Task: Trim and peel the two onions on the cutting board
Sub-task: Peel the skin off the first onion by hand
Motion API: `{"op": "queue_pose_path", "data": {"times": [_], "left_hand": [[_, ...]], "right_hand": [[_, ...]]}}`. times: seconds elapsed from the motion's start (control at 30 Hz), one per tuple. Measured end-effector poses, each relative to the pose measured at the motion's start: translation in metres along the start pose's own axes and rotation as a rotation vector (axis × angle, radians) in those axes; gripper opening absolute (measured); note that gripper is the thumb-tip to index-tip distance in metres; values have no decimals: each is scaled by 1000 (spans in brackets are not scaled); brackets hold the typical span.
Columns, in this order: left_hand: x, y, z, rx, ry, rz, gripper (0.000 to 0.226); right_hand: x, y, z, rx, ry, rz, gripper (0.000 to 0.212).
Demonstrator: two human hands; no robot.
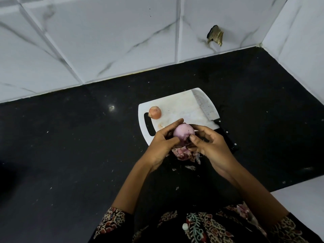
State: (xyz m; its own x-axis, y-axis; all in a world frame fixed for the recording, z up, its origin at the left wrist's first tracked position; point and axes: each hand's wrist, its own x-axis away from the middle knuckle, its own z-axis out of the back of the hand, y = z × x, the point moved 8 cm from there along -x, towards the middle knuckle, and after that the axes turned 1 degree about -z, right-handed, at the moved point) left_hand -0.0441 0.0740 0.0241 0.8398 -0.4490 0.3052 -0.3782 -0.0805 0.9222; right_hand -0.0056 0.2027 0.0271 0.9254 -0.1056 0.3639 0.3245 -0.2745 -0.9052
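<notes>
A pale pink, mostly peeled onion [183, 132] is held over the near edge of the white cutting board [177, 106]. My left hand [162, 142] grips it from the left with curled fingers. My right hand [208, 142] pinches dark skin at the onion's near side. A second onion [155, 112], still in its orange-brown skin, lies on the board's left part beside the handle slot. A cleaver [206, 109] lies along the board's right edge, its black handle toward me.
A heap of pink-purple onion peels [185, 155] lies on the black counter [70, 146] just under my hands, with small scraps scattered nearer me. Marble-look tiled walls [105, 41] close the back and right side. A cut onion bit [161, 126] rests on the board.
</notes>
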Motion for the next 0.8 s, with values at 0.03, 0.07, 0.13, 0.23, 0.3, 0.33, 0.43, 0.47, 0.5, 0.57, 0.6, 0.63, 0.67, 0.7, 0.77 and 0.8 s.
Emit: {"op": "queue_pose_path", "data": {"times": [0.03,0.07,0.13,0.23,0.3,0.33,0.43,0.47,0.5,0.57,0.6,0.63,0.67,0.7,0.77,0.8], "left_hand": [[1,0,0,-3,4,-3,59],[1,0,0,-6,9,-8,62],[3,1,1,-43,23,-36,63],[4,4,0,-133,46,-88,55],[5,6,1,-95,99,-101,39],[5,8,4,-60,146,-105,31],[6,11,18,19,290,-119,18],[6,13,21,8,320,-128,15],[6,14,22,-20,344,-139,13],[8,16,24,-73,412,-148,12],[9,14,26,-93,448,-137,22],[9,12,26,-101,452,-111,31],[7,9,22,-92,418,-84,34],[6,7,16,-59,353,-65,33],[4,4,2,22,228,-75,24],[4,5,-2,50,214,-108,21]], "right_hand": [[0,0,0,-44,-7,-21,25],[-1,0,0,-80,-16,-44,26],[-2,-1,-3,-99,-50,-72,33],[-2,-4,-4,-7,-49,-73,52],[-4,-3,0,6,7,-84,57],[-4,-2,1,-11,20,-98,57],[-3,2,-3,-85,-5,-140,57],[-3,3,-4,-114,-6,-154,55],[-2,4,-4,-139,-4,-165,50],[-2,4,-5,-175,-11,-171,38],[-2,4,-6,-181,-20,-170,33],[-3,3,-6,-181,-24,-165,30],[-3,3,-6,-175,-24,-158,30],[-3,2,-6,-170,-27,-155,30],[-3,1,-6,-185,-33,-158,27],[-3,0,-7,-211,-33,-165,22]]}}
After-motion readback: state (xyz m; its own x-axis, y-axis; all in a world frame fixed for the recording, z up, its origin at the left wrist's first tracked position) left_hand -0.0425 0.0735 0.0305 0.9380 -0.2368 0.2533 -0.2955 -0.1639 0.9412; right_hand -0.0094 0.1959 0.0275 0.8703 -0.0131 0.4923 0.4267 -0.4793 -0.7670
